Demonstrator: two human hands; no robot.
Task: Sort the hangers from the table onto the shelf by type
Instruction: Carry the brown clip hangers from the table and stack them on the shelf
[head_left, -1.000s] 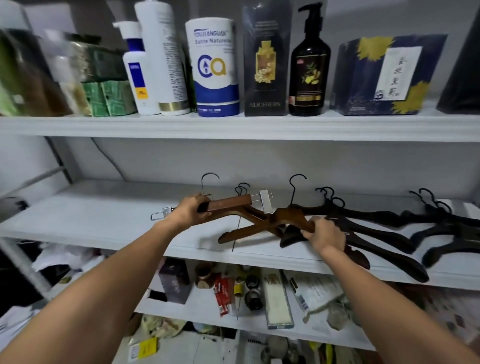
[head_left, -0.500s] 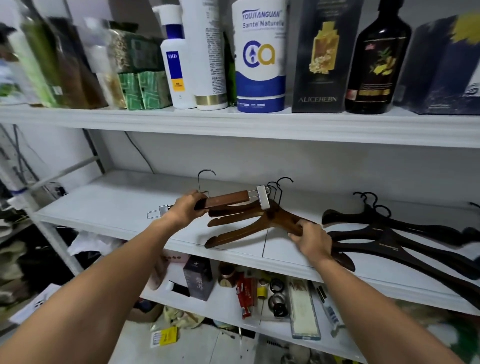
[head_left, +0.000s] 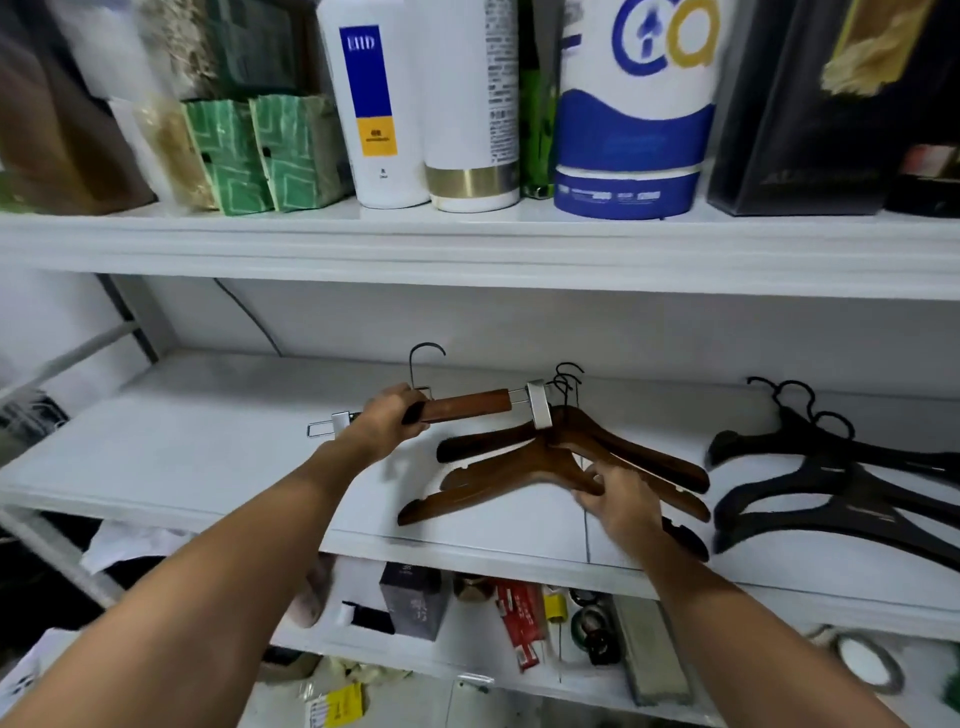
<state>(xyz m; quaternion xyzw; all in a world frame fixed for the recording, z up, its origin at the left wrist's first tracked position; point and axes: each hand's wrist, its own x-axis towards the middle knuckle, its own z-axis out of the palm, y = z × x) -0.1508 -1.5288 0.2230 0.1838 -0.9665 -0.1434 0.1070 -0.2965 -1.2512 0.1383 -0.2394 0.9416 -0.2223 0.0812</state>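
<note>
Left hand (head_left: 387, 422): fingers curled round the wooden bar of a clip hanger (head_left: 467, 404), held just above the middle shelf (head_left: 182, 452). Whether its right-hand clip touches the pile beside it cannot be told.

Brown wooden hangers (head_left: 498, 470): several, stacked flat on the same shelf.

Right hand (head_left: 623, 501): fingers pinching the right arm of the front brown hanger.

Change noted: a second ago this pile lay against the black hangers (head_left: 831, 483); a gap now parts them.

Judgement: brown and black types now stand separated. The clip hanger has no place of its own yet, probably the bare shelf to the left.

Surroundings: white shelving. The upper shelf (head_left: 467, 244) carries green packets (head_left: 260, 150), a white bottle (head_left: 374, 104) and a blue-and-white canister (head_left: 634, 135). The lower shelf (head_left: 457, 656) holds small clutter.
</note>
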